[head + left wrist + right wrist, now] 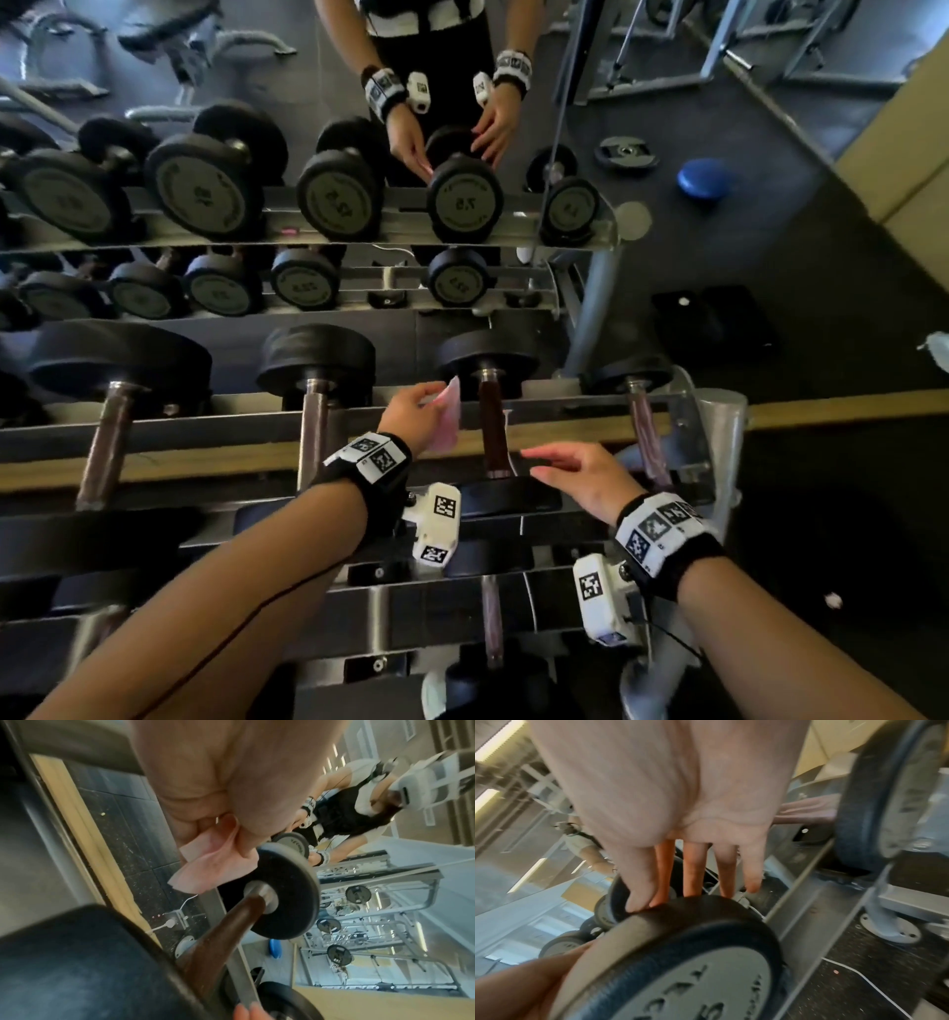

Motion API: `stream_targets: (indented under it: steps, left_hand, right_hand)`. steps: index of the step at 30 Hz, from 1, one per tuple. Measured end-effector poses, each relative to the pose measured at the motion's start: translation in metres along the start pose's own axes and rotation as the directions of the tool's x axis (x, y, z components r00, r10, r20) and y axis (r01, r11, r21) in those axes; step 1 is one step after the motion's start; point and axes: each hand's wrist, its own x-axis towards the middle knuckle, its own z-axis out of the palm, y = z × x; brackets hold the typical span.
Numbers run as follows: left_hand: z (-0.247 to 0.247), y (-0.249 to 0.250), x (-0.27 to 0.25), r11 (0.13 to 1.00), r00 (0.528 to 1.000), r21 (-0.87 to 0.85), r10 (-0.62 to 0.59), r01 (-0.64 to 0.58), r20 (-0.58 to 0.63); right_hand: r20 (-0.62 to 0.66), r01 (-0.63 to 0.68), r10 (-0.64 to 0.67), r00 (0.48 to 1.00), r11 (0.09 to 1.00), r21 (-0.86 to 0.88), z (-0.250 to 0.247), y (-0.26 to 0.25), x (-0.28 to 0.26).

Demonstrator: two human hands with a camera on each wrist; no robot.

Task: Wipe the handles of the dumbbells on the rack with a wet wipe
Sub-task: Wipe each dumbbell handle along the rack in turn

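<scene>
In the head view my left hand [429, 401] pinches a pink wet wipe [448, 419] just left of a dumbbell's dark brown handle [494, 426] on the rack's top tier. The wipe hangs close to the handle; contact cannot be told. My right hand [547, 462] reaches flat over that dumbbell's near black head [508, 497]. The left wrist view shows the wipe [213, 866] bunched under my thumb, above the handle [226, 927]. The right wrist view shows straight fingers [693, 870] over the head [693, 953], the thumb touching its rim.
More dumbbells lie on the same tier, with handles to the left [313, 431] and to the right [648, 437]. A lower tier [493, 616] sits below my wrists. A wall mirror [719, 128] behind the rack repeats the dumbbells and my hands.
</scene>
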Motion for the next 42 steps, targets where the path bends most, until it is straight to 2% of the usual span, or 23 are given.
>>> stream_targets:
  steps: [5,8,10,14,22,25,28,29,32,36,39,42]
  left_hand:
    - [0.022,0.000,0.015,0.999,0.998,0.019,0.048,-0.049,0.045]
    - [0.030,-0.001,0.011,0.992,0.986,-0.108,0.087,-0.072,0.139]
    - [0.033,-0.001,0.009,0.987,0.979,-0.135,0.110,-0.087,0.174]
    - [0.030,0.000,0.007,0.985,0.976,-0.164,0.088,-0.055,0.198]
    - [0.018,-0.020,-0.023,0.999,0.940,-0.053,0.016,0.002,0.340]
    - [0.011,-0.009,-0.017,0.986,0.970,-0.159,-0.010,0.050,0.242]
    - [0.014,0.010,-0.005,0.989,0.992,-0.141,0.054,-0.038,0.116]
    - [0.017,0.016,-0.002,0.990,0.990,-0.122,0.080,-0.066,0.117]
    - [0.028,0.024,-0.002,0.982,0.973,-0.183,0.083,-0.044,0.214]
    - [0.023,-0.002,-0.003,0.983,0.957,0.106,0.119,-0.152,0.265]
    - [0.019,-0.019,-0.017,0.971,0.946,0.172,0.109,-0.168,0.305]
    - [0.015,-0.023,-0.028,0.961,0.904,0.226,0.052,-0.161,0.424]
  right_hand:
    - [0.057,-0.043,0.037,0.998,0.994,0.102,0.007,0.010,-0.009]
    - [0.084,-0.068,0.057,0.995,0.988,0.139,0.007,0.014,-0.012]
    - [0.083,-0.089,0.076,0.994,0.982,0.169,0.008,0.015,-0.012]
    - [0.074,-0.100,0.087,0.993,0.978,0.185,0.010,0.019,-0.010]
    - [0.051,-0.072,0.061,0.997,0.968,0.242,0.014,0.026,-0.013]
    - [0.074,-0.064,0.046,0.996,0.961,0.268,0.014,0.024,-0.015]
    - [0.083,-0.058,0.037,0.996,0.961,0.269,0.012,0.024,-0.015]
    - [0.089,-0.063,0.041,0.995,0.962,0.264,0.012,0.024,-0.013]
    - [0.098,-0.075,0.050,0.994,0.960,0.271,0.012,0.027,-0.009]
    - [0.087,-0.063,0.039,0.995,0.956,0.288,0.014,0.030,-0.008]
    - [0.092,-0.058,0.030,0.995,0.945,0.322,0.013,0.031,-0.008]
    - [0.085,-0.055,0.028,0.996,0.943,0.329,0.014,0.030,-0.009]
